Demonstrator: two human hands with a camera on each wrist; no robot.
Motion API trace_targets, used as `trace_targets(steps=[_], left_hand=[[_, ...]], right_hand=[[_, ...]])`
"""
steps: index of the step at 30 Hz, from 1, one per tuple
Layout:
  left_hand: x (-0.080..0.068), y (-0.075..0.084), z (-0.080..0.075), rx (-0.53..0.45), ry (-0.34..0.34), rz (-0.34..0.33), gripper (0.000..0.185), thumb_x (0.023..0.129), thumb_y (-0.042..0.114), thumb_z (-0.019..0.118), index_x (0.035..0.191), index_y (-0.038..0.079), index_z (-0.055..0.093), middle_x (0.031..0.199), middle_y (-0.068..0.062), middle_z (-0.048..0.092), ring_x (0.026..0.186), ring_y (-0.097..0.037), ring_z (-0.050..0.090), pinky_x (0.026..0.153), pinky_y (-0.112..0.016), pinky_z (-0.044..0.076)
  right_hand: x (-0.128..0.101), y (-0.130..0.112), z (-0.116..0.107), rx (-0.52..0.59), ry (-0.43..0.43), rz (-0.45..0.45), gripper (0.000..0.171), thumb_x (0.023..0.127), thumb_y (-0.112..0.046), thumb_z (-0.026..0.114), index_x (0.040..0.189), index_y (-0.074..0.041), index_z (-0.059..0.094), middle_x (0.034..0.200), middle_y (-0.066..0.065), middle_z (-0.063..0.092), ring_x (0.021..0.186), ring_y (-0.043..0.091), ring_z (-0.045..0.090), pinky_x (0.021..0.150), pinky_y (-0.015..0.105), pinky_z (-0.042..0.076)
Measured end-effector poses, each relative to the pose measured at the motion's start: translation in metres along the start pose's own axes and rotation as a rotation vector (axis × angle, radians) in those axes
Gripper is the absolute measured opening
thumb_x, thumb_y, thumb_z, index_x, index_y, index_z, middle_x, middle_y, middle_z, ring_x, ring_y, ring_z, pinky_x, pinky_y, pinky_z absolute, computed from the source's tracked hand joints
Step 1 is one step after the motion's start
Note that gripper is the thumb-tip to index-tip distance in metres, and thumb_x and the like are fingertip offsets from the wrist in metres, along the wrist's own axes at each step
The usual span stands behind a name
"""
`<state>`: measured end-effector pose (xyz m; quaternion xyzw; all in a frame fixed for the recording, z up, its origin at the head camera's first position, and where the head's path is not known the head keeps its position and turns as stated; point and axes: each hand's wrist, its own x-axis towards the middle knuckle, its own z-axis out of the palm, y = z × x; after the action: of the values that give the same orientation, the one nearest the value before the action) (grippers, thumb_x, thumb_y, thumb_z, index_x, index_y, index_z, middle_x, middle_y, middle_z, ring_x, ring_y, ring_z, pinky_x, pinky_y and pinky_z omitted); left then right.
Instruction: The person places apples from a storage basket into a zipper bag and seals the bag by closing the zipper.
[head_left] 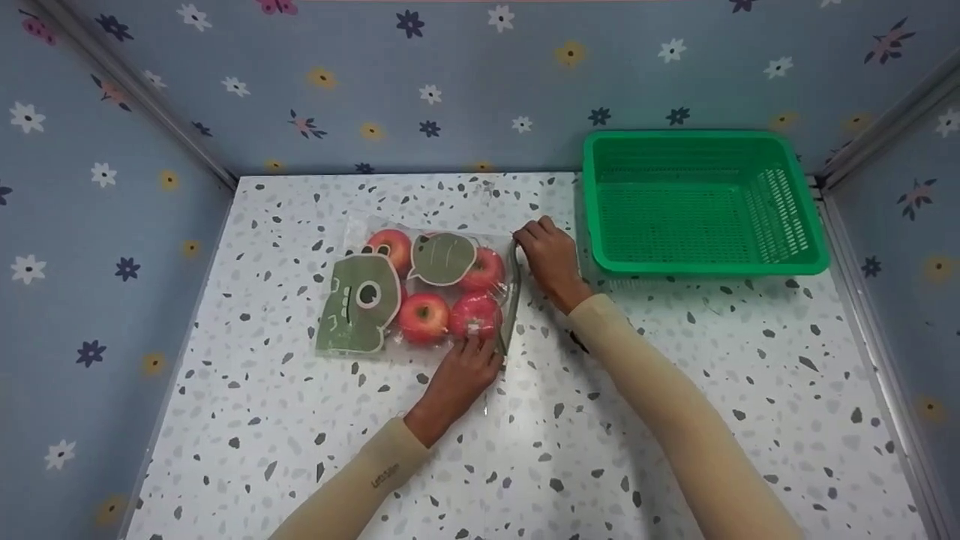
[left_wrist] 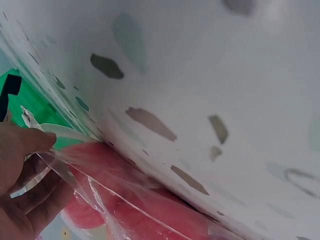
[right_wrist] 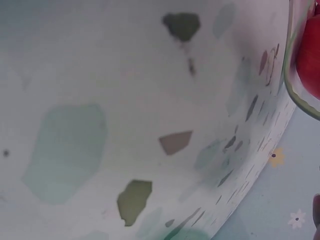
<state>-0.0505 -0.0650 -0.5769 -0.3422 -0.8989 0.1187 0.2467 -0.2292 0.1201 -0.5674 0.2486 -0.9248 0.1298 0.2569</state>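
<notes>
A clear plastic zip bag (head_left: 517, 300) with a green cartoon animal print lies flat on the table, its green-edged end toward the right. Inside are several red apples (head_left: 424, 316). My left hand (head_left: 461, 379) is at the bag's near right part; in the left wrist view its thumb and fingers pinch the clear film beside the apples. At the far right corner of the bag, my right hand (head_left: 551, 259) pinches the green edge with its fingertips. The right wrist view shows only a sliver of a finger, plus one apple (right_wrist: 310, 60) behind the bag's edge.
A green plastic basket (head_left: 705, 270) with slotted walls stands at the back right, close to my right hand. The speckled white table (head_left: 262, 420) is bordered by blue flower-patterned panels (head_left: 450, 90) at the back and both sides.
</notes>
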Motion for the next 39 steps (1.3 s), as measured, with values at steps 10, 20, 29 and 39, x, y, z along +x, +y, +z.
trace_targets(steps=[10, 20, 29, 39], left_hand=[[-0.01, -0.007, -0.01, -0.17, 0.029, -0.08, 0.03, 0.081, 0.004, 0.087, 0.105, 0.008, 0.069, 0.106, -0.008, 0.066, 0.1, -0.021, 0.066, 0.09, -0.03, 0.062], [-0.014, -0.019, -0.019, -0.331, 0.145, -0.199, 0.041, 0.076, -0.002, 0.09, 0.11, 0.005, 0.069, 0.103, -0.01, 0.068, 0.098, -0.024, 0.069, 0.088, -0.034, 0.063], [-0.008, -0.03, -0.03, -0.516, 0.279, -0.373, 0.026, 0.083, -0.006, 0.083, 0.103, 0.004, 0.07, 0.1, -0.01, 0.069, 0.096, -0.024, 0.072, 0.09, -0.037, 0.062], [0.002, -0.046, -0.046, -0.717, 0.409, -0.589, 0.003, 0.098, 0.003, 0.07, 0.099, 0.0, 0.07, 0.101, -0.012, 0.068, 0.098, -0.025, 0.072, 0.095, -0.04, 0.061]], right_hand=[[-0.003, 0.002, -0.007, 0.021, 0.042, 0.018, 0.014, 0.099, -0.002, 0.067, 0.095, -0.006, 0.08, 0.092, 0.008, 0.075, 0.091, 0.024, 0.066, 0.078, 0.033, 0.062], [-0.004, 0.003, -0.019, 0.024, 0.063, 0.08, 0.015, 0.099, -0.004, 0.068, 0.09, -0.008, 0.079, 0.09, 0.008, 0.073, 0.089, 0.026, 0.064, 0.073, 0.037, 0.062], [-0.002, 0.003, -0.038, 0.076, 0.038, 0.119, 0.015, 0.099, -0.003, 0.066, 0.093, -0.008, 0.078, 0.093, 0.008, 0.073, 0.09, 0.028, 0.063, 0.069, 0.041, 0.061], [-0.006, 0.004, -0.066, 0.12, -0.002, 0.167, 0.011, 0.099, -0.007, 0.069, 0.096, -0.009, 0.079, 0.093, 0.008, 0.073, 0.092, 0.028, 0.064, 0.069, 0.042, 0.06]])
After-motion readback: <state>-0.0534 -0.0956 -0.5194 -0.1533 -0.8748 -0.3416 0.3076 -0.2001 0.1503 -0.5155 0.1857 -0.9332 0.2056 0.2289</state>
